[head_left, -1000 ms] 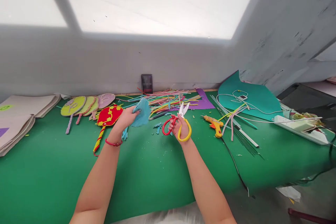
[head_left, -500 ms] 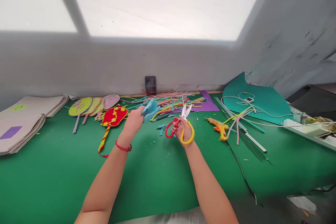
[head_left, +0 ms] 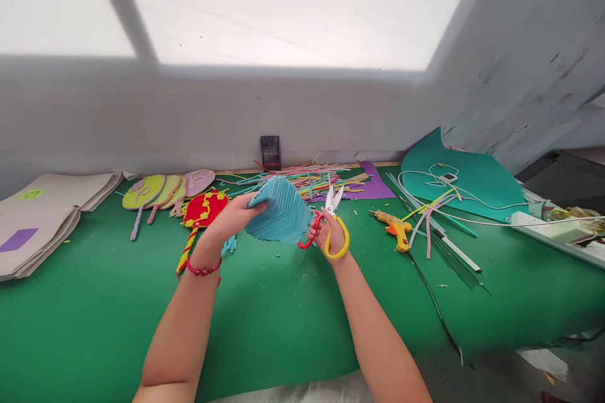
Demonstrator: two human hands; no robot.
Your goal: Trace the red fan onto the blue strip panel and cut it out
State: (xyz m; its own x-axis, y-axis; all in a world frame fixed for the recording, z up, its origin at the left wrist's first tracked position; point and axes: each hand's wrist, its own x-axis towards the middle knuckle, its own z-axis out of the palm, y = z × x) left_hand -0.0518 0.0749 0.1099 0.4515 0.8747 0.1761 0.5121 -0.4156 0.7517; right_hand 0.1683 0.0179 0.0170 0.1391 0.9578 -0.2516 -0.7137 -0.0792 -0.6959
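Between my hands is a light blue ribbed leaf-like piece (head_left: 280,211), with its broad face turned up. My left hand (head_left: 239,217) grips its left edge, thumb on top. Scissors with one red and one yellow handle (head_left: 344,240) are in my right hand (head_left: 329,236), their blades parted and pointing away from me. The fingertips of my right hand are close to the blue piece's right edge; whether they touch it is unclear. Behind the piece lies a pile of coloured pipe cleaners (head_left: 326,177). A red and yellow fan (head_left: 206,209) lies left of my left hand.
Pale round fans (head_left: 144,192) and large paper sheets (head_left: 38,227) lie at the left. On the right are a yellow glue gun (head_left: 399,236) with a cord, loose stems, a teal sheet (head_left: 477,186) and a white power strip (head_left: 520,220). A purple sheet (head_left: 375,186) lies behind.
The blue piece has turned and opened out, showing its broad ribbed face and reaching toward my right hand. My left hand has moved slightly left and down. The scissors are almost unmoved.
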